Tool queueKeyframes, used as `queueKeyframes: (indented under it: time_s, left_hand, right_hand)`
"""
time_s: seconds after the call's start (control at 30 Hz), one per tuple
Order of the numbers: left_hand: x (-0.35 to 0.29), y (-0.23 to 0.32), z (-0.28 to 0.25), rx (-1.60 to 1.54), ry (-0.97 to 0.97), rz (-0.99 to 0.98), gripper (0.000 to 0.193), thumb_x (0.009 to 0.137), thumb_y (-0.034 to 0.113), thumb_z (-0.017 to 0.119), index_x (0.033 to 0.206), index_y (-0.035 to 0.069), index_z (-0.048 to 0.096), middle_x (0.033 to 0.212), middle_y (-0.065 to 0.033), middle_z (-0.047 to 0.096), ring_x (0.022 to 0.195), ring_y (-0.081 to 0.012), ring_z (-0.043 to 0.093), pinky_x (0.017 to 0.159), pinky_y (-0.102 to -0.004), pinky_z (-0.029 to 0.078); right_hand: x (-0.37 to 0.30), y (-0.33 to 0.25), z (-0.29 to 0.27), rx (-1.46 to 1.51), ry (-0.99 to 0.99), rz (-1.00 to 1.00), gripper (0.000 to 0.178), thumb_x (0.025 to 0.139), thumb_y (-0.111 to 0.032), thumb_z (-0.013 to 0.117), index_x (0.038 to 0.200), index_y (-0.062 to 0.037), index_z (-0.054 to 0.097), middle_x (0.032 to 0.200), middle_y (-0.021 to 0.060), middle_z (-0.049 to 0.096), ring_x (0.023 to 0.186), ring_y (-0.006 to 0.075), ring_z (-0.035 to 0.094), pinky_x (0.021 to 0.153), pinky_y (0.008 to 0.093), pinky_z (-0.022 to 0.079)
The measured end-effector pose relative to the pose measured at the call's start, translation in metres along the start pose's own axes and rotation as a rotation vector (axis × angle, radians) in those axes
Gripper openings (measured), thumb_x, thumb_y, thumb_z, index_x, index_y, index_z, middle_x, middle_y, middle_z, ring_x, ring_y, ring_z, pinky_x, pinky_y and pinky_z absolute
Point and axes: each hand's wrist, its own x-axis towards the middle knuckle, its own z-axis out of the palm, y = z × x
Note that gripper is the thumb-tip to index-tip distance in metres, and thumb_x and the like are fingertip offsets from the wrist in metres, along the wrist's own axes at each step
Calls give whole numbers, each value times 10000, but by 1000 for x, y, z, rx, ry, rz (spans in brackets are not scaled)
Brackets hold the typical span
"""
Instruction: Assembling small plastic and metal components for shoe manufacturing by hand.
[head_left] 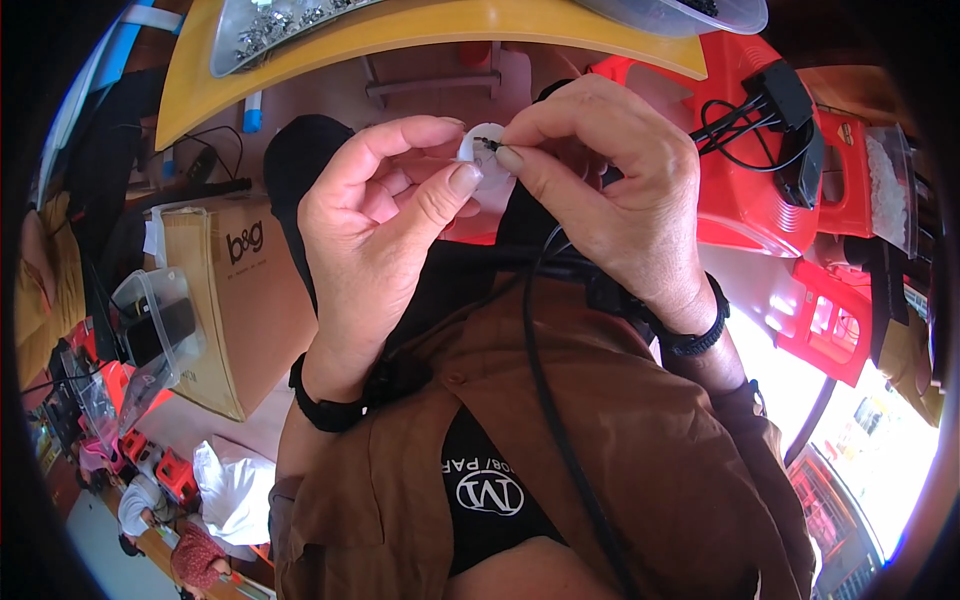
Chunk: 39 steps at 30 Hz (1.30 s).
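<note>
A yellow table (500, 25) curves across the top, above the lap, with a red plastic stool (735, 215) to the right and a cardboard box (255, 310) to the left. A tray (222, 42) of metal parts sits on the table's left side. Over the lap, the left hand (385, 205) and right hand (620, 170) nearly meet. The left thumb and forefinger grip a white round piece (488, 165); at its upper edge, the right thumb and forefinger pinch a small dark piece (488, 143), perhaps a connector, too tiny to make out.
</note>
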Motion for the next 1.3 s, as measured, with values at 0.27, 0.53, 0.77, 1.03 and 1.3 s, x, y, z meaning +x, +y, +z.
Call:
queueKeyframes:
  time_s: [0.27,0.53,0.77,1.03,1.3]
  left_hand:
    - [-1,3,4,-81,-31,-44,240,856,-13,642,1079,-68,572,1018,-146,643,903,-176,649,800,-291,564]
    - [-1,3,4,-31,-30,-37,263,858,-19,637,1108,-72,577,1004,-139,647,894,-166,649,798,-282,560]
    - [-2,2,5,-13,-13,4,268,847,-24,648,1103,-75,588,992,-125,647,891,-160,649,781,-264,554]
    - [-3,3,5,67,-8,47,251,823,-44,667,1066,-77,616,996,-118,644,900,-161,648,793,-255,544]
    - [-4,-1,6,79,18,35,240,820,-58,664,1056,-78,621,981,-111,644,903,-163,649,806,-250,536]
  right_hand:
    - [1,-4,-1,-51,0,-43,130,719,45,701,827,-18,665,784,31,615,610,79,547,519,210,419]
    - [1,-3,-1,-73,-2,-90,121,722,50,697,815,-16,656,772,28,613,604,80,549,515,211,421]
    - [2,-5,-2,-103,-7,-93,115,722,44,700,804,-19,648,766,25,610,588,82,538,506,213,415]
    - [4,-7,-4,-129,-17,-93,114,715,35,698,796,-23,641,726,25,585,581,94,534,499,221,409]
    - [6,-2,-3,-147,-41,-65,118,714,21,707,804,-28,647,708,19,586,585,89,537,503,216,407]
